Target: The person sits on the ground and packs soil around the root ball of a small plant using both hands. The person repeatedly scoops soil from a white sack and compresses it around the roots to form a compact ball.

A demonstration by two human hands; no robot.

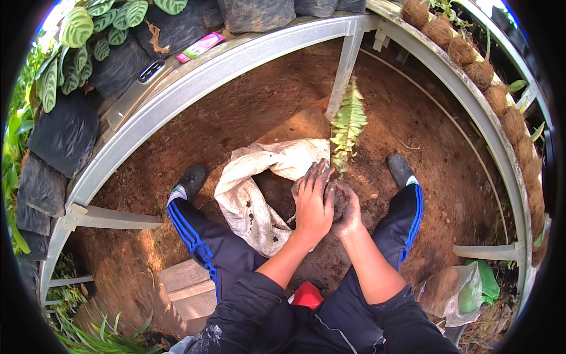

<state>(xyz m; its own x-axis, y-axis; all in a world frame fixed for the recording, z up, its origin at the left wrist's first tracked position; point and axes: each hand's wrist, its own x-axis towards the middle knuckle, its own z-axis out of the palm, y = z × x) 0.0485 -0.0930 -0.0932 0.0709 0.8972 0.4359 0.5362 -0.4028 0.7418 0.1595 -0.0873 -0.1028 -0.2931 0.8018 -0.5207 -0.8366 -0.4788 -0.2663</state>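
Observation:
Between my palms is a dark, soil-covered root ball (339,204), mostly hidden by my fingers. My left hand (315,194) presses on it from the left, its fingers stretched and dirty with soil. From the right, my right hand (349,210) cups the same clump. A green fern frond (348,126) rises from the far side of the clump and points away from me. Just left of my hands, a dirty white woven sack (241,177) lies on the ground with its mouth rolled open. Dark soil (276,188) shows inside it.
Metal-framed benches curve around me. Black plastic planting bags (64,132), a phone (152,71) and a pink packet (201,47) sit on the left one. Coir-wrapped plants (479,73) line the right one. Wooden boards (188,287) and a clear plastic bag (455,292) lie low down.

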